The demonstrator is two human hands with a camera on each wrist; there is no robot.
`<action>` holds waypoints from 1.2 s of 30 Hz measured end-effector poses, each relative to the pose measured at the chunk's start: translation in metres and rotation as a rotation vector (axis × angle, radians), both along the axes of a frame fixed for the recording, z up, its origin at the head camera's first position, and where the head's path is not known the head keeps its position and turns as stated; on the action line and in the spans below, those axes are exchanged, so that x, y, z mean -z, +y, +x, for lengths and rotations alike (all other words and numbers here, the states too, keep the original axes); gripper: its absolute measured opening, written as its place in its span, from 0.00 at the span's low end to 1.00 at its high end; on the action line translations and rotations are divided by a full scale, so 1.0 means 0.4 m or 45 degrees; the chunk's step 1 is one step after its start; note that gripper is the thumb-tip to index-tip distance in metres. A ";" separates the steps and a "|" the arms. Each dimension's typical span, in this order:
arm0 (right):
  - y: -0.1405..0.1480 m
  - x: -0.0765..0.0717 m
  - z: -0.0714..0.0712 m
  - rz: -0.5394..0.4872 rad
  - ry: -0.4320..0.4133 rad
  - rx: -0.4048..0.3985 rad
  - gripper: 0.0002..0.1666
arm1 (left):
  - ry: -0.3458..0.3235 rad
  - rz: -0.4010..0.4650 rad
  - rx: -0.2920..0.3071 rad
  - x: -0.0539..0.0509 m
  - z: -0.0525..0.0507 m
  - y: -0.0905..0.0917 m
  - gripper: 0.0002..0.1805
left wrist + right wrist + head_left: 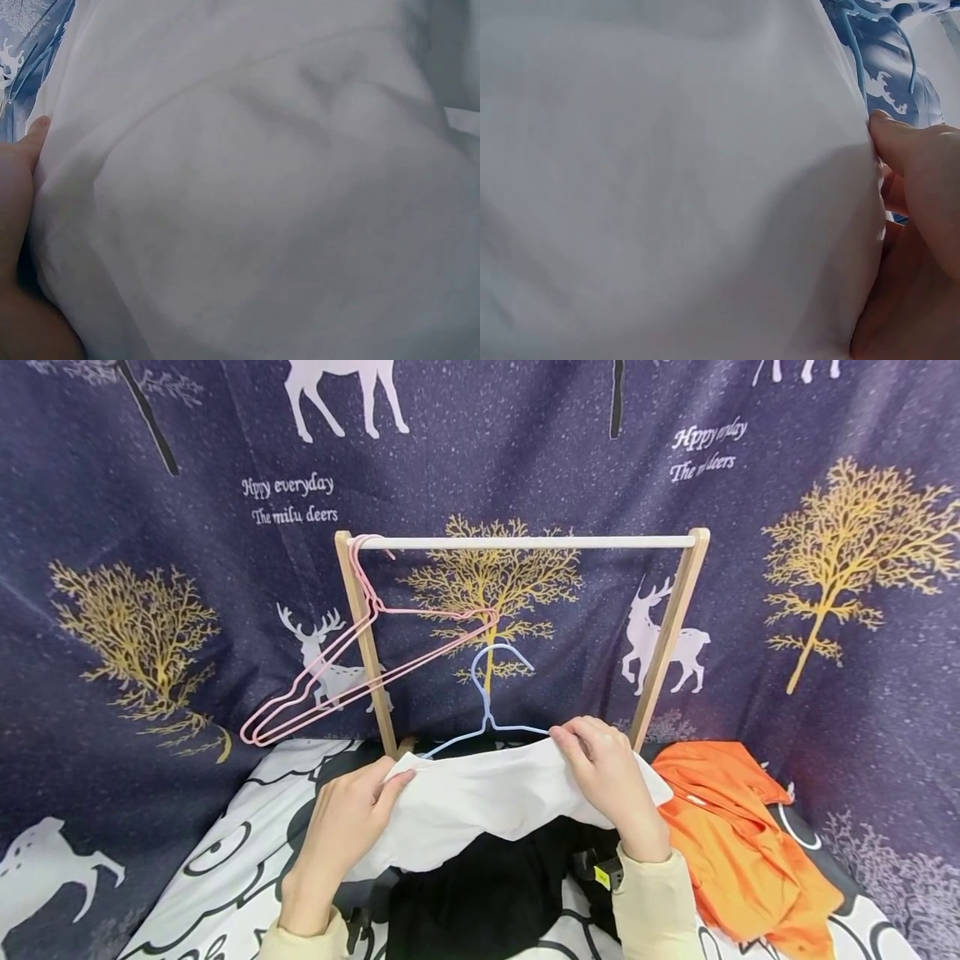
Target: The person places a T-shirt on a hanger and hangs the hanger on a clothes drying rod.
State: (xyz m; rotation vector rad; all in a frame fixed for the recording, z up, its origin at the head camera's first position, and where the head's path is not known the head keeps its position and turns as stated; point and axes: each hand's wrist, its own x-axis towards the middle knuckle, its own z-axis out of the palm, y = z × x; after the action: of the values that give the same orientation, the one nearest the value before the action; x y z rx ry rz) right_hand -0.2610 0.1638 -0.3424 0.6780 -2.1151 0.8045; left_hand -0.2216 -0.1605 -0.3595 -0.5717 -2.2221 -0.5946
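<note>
Both hands were busy: fingers of the left hand (348, 814) and right hand (611, 777) pinched closed on the upper edge of a white cloth (465, 806), held up in front of the white rail (525, 542). Blue hanger (489, 721) rose behind that edge; could not tell if it sat inside. Judged partway: cloth and hanger together, hook not yet on the rail. Pink hangers (378, 607) hung bare; orange garment (738, 835) lay off the rail.

Setting: home-like; exact room unclear. Evidence: deer-print curtain (562, 460) at 12 o'clock, clothes rack (525, 542) before it, cartoon-print cover (217, 877) at 8 o'clock, orange garment (738, 843) at 4 o'clock.
</note>
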 end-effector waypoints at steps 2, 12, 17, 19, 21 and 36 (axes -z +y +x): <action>0.000 0.000 -0.001 -0.002 -0.008 -0.004 0.06 | 0.012 0.000 -0.001 0.000 0.002 -0.002 0.20; 0.016 -0.001 -0.016 -0.049 -0.053 0.021 0.09 | 0.054 0.002 -0.017 -0.001 0.006 -0.013 0.20; 0.053 0.005 -0.043 -0.141 0.077 0.150 0.08 | 0.083 0.015 -0.017 0.000 0.006 -0.017 0.21; 0.073 0.006 -0.059 -0.225 0.120 0.212 0.07 | 0.094 0.019 -0.015 -0.002 0.008 -0.018 0.21; 0.093 0.005 -0.077 -0.323 0.145 0.290 0.07 | 0.104 0.023 -0.016 -0.003 0.009 -0.019 0.22; 0.202 0.030 -0.204 -0.852 0.076 0.643 0.29 | 0.100 0.013 -0.012 -0.011 0.007 -0.025 0.21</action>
State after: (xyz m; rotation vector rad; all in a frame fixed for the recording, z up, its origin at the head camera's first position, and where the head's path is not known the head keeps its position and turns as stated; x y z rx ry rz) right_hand -0.3424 0.2445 -0.3544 -0.1779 -1.6871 1.0861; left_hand -0.2187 -0.1705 -0.3550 -0.5692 -2.1458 -0.5691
